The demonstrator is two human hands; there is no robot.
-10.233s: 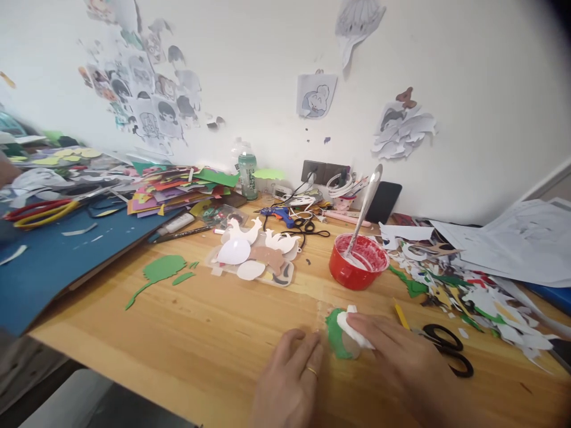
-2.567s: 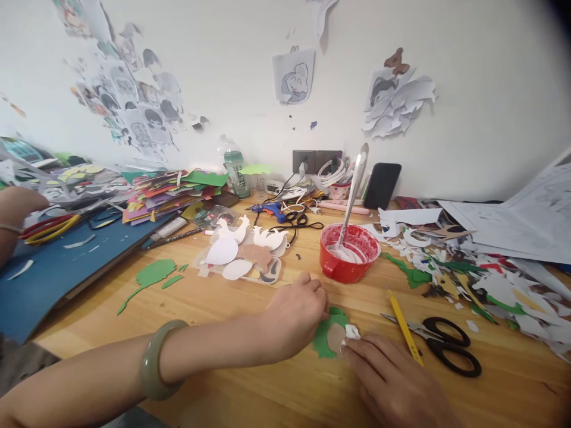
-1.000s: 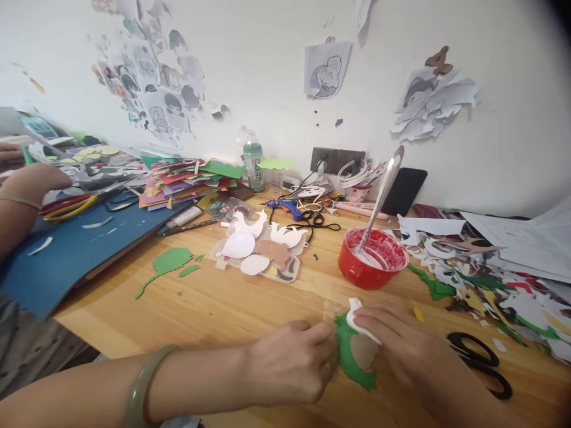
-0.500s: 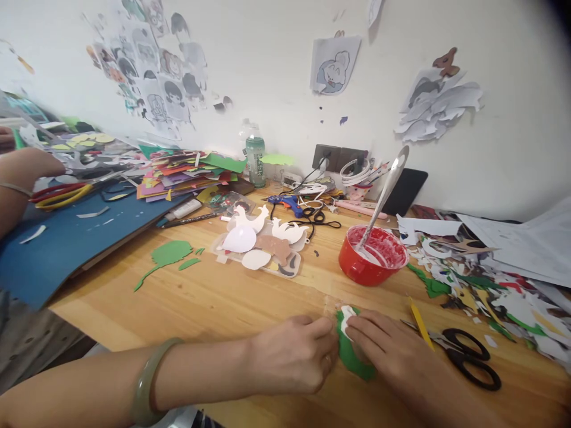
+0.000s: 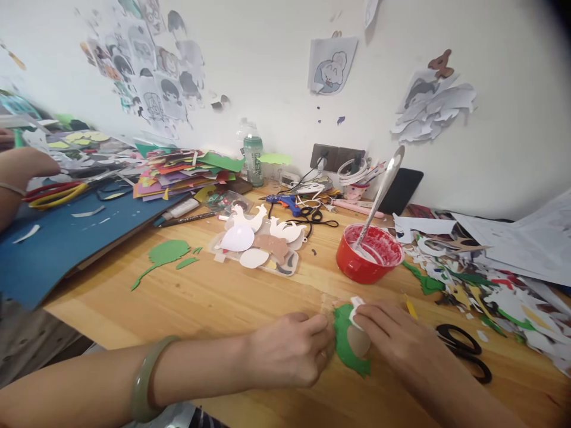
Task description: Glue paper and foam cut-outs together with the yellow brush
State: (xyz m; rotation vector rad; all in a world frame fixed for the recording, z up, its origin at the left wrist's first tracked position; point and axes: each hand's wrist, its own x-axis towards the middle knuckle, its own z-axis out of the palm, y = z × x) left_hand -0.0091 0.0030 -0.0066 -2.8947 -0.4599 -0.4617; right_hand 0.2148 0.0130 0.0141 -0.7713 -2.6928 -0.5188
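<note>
A green paper cutout [image 5: 345, 348] with a tan oval on it lies on the wooden table [image 5: 214, 303] near the front edge. My left hand [image 5: 289, 351], fingers curled, presses down on the cutout's left edge. My right hand [image 5: 392, 339] pinches a small white wad of tissue [image 5: 355, 308] and holds it against the top of the cutout. A jade bangle [image 5: 145, 377] sits on my left wrist.
A red bowl [image 5: 369, 261] of white paste with a metal spoon [image 5: 379, 196] stands just behind. Black scissors [image 5: 464, 351] and a heap of paper scraps [image 5: 482, 285] lie right. A clear tray of cutouts [image 5: 259, 249], loose green shapes [image 5: 165, 255], a blue sheet [image 5: 57, 244] and another person's arm [image 5: 18, 178] are left.
My right hand with the tissue has shifted back up the cutout, uncovering the tan oval. My left hand stays on the green edge. The view moved slightly.
</note>
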